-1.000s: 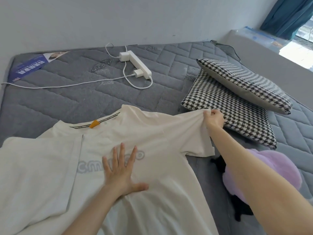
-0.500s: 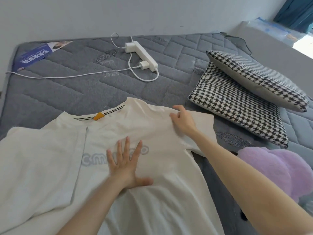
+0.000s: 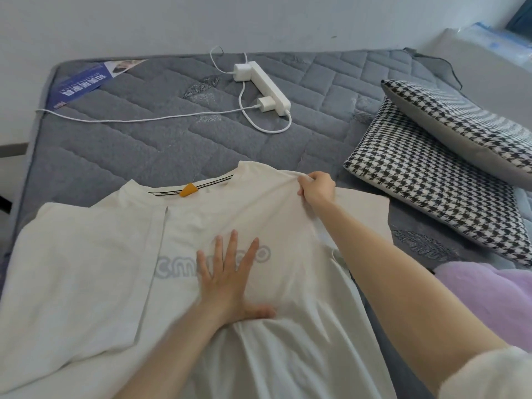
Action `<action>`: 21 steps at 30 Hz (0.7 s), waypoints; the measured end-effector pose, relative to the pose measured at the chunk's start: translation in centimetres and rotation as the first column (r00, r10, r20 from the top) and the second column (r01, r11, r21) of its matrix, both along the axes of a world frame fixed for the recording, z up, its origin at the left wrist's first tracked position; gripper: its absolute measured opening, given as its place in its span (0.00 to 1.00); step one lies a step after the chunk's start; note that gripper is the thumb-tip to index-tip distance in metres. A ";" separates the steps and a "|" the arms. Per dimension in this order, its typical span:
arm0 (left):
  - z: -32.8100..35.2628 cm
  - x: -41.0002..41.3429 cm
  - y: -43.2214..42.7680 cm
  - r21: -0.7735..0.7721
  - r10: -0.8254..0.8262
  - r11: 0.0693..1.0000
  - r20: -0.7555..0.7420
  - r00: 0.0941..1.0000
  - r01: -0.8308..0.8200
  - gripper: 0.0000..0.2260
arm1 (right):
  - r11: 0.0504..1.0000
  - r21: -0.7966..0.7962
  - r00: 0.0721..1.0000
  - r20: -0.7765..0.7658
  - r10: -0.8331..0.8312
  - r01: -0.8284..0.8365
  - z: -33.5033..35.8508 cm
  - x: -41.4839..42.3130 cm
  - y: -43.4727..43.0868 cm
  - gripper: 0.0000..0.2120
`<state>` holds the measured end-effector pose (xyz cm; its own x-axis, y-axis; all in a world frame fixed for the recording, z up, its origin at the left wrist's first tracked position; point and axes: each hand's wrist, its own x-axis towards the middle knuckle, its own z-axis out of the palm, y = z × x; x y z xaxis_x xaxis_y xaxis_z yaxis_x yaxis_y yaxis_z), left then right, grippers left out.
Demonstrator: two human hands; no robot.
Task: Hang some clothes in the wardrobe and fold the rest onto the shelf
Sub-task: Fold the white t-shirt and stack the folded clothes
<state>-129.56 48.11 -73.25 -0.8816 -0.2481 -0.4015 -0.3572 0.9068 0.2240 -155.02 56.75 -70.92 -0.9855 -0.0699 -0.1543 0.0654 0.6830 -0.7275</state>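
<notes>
The scene is lit evenly by soft, fairly bright daylight, seemingly admitted from the upper right, where a washed-out patch [image 3: 489, 38] is seen; only faint shadows are cast, one thin rim being laid by the left hand [image 3: 227, 283] on the white T-shirt [image 3: 288, 355]; the mattress [image 3: 129, 145] edge is bowed by wide-angle distortion; the sleeve [image 3: 489, 375] at the lower right corner is blurred; fine texture is smeared throughout.
</notes>
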 end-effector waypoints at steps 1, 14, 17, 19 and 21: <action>0.0 0.0 0.0 -0.002 0.000 1.000 -0.004 1.000 0.000 0.59 | 1.000 0.008 1.000 -0.017 -0.011 0.011 -0.2 0.3 -0.2 0.11; 0.3 0.3 0.1 0.025 0.003 1.000 -0.018 1.000 -0.002 0.58 | 0.705 0.609 0.851 -0.091 0.517 -0.363 -2.2 11.7 9.9 0.24; 0.5 1.0 0.4 0.005 -0.035 0.999 -0.032 0.999 0.036 0.58 | 0.745 0.582 0.913 -0.013 0.408 -0.325 -1.3 10.9 12.9 0.24; 0.6 1.8 0.8 -0.011 -0.074 0.997 -0.025 0.997 0.074 0.57 | 0.762 0.572 0.939 0.045 0.340 -0.304 -1.0 10.5 14.5 0.24; 0.8 2.4 1.2 -0.026 -0.110 0.994 -0.017 0.994 0.110 0.56 | 0.809 0.550 0.976 0.067 0.207 -0.209 -0.8 10.0 15.6 0.25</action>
<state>-127.14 49.30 -72.49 -0.9111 -0.1591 -0.3801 -0.2511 0.9458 0.2060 -145.01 72.31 -71.72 -0.9566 -0.1756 -0.2326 -0.1226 0.9665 -0.2255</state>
